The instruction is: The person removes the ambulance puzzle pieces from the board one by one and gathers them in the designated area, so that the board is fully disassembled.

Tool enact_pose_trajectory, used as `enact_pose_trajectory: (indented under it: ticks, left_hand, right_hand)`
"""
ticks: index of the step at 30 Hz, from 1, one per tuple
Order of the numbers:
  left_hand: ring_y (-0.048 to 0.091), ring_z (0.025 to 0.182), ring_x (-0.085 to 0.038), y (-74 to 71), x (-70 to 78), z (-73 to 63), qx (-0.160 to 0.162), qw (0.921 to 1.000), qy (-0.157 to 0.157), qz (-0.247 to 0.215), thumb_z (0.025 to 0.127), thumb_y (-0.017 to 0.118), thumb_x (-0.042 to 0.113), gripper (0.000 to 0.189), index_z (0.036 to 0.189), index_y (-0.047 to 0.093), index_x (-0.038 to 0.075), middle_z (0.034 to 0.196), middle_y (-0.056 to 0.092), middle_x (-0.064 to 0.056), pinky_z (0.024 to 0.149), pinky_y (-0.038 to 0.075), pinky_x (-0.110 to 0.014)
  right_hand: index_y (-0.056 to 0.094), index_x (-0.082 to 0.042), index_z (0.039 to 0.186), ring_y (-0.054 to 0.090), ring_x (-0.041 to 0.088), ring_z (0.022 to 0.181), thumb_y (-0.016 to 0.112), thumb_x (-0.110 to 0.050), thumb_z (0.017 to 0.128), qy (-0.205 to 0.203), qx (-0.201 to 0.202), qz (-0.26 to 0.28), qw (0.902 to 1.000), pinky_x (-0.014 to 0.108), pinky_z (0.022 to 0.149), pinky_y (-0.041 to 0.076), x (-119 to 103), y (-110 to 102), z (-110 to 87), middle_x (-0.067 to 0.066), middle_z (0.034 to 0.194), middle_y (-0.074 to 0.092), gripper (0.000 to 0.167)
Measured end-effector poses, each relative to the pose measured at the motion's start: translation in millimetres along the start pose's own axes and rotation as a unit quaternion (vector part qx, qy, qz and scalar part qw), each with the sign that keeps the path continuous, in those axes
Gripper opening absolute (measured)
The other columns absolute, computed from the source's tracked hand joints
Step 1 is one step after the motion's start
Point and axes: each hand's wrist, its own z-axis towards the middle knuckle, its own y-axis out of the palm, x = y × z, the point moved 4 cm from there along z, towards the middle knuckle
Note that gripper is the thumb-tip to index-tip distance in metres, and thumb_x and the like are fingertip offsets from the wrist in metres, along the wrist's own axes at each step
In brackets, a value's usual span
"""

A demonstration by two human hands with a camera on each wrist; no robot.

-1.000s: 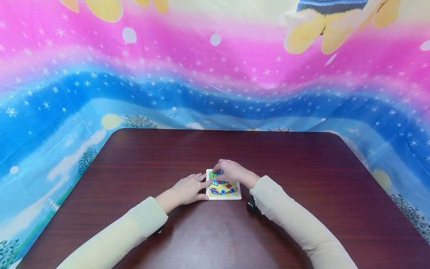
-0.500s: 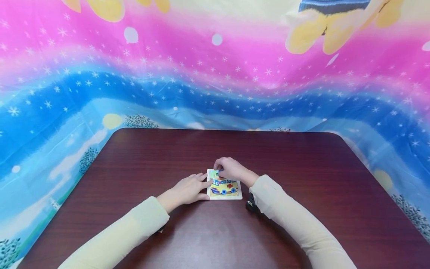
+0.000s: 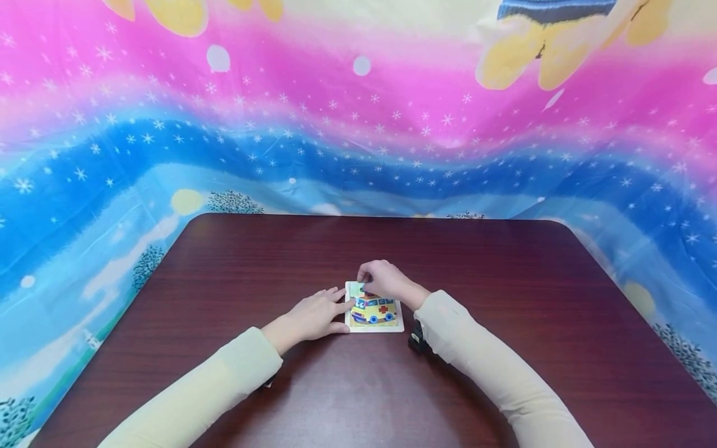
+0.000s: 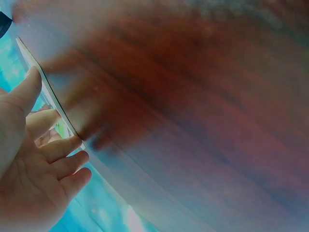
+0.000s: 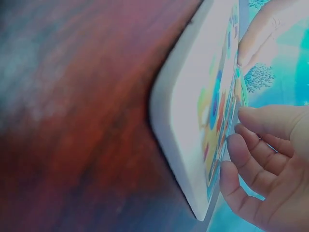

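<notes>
A small square jigsaw puzzle (image 3: 374, 314) in a white tray lies mid-table in the head view, its picture a yellow ambulance with blue wheels and a red cross. My left hand (image 3: 312, 314) lies along the tray's left edge, fingers and thumb spread against it. At the top left of the picture my right hand (image 3: 386, 280) pinches a pale green puzzle piece (image 3: 356, 290), which the fingers partly cover. In the right wrist view the green piece (image 5: 243, 89) appears slightly raised at the thumb tip. The left wrist view shows the left hand (image 4: 48, 159) touching the tray's rim.
The dark red-brown wooden table (image 3: 269, 255) has rounded far corners. A colourful curtain (image 3: 358, 143) with snowflakes hangs behind and at both sides of it. A black wrist device (image 3: 417, 339) shows under the right sleeve.
The right hand has shifted slightly up, and the pale green piece has come down over the top left corner of the picture. The left hand has stayed on the tray's edge.
</notes>
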Motion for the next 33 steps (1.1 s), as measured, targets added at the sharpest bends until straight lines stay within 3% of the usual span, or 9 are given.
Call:
enact_pose_trajectory:
  ticks: [10,22,28,33]
  left_hand:
    - [0.036,0.127,-0.034,-0.9,0.7,-1.2,-0.004,0.9999,-0.004,-0.010,0.087,0.060,0.042,0.057,0.134,0.050,0.011,0.138,0.040,-0.019,0.105,0.028,-0.041]
    - [0.036,0.127,-0.034,-1.7,1.0,-1.6,0.000,0.9999,0.001,-0.017,0.087,0.060,0.042,0.059,0.134,0.049,0.008,0.138,0.040,-0.020,0.105,0.029,-0.042]
    - [0.035,0.128,-0.032,0.1,0.0,-1.0,-0.002,0.9999,-0.012,-0.012,0.087,0.060,0.043,0.064,0.135,0.045,0.003,0.138,0.040,-0.018,0.106,0.028,-0.040]
    - [0.036,0.127,-0.033,-0.7,0.5,-1.3,0.010,0.9999,-0.004,-0.009,0.086,0.061,0.042,0.067,0.132,0.046,-0.004,0.136,0.043,-0.019,0.105,0.029,-0.042]
  right_hand:
    - [0.067,-0.013,0.083,0.056,0.009,0.074,0.069,-0.007,0.081,0.010,0.024,0.026,0.9993,0.027,0.069,0.049,11.8,-8.0,-4.7,-0.006,0.079,0.062,0.007]
    - [0.068,-0.011,0.084,0.056,0.013,0.074,0.069,-0.006,0.081,0.029,0.034,0.066,0.9968,0.028,0.064,0.049,45.3,-31.7,-23.3,-0.003,0.081,0.063,0.006]
    - [0.068,-0.008,0.086,0.057,0.014,0.075,0.067,-0.006,0.082,0.039,0.031,0.071,0.9962,0.030,0.066,0.049,63.5,-40.3,-32.6,-0.002,0.082,0.063,0.004]
    - [0.068,-0.005,0.086,0.056,0.014,0.074,0.067,-0.004,0.082,0.046,0.027,0.068,0.9962,0.031,0.065,0.049,77.5,-44.0,-39.9,-0.002,0.080,0.063,0.004]
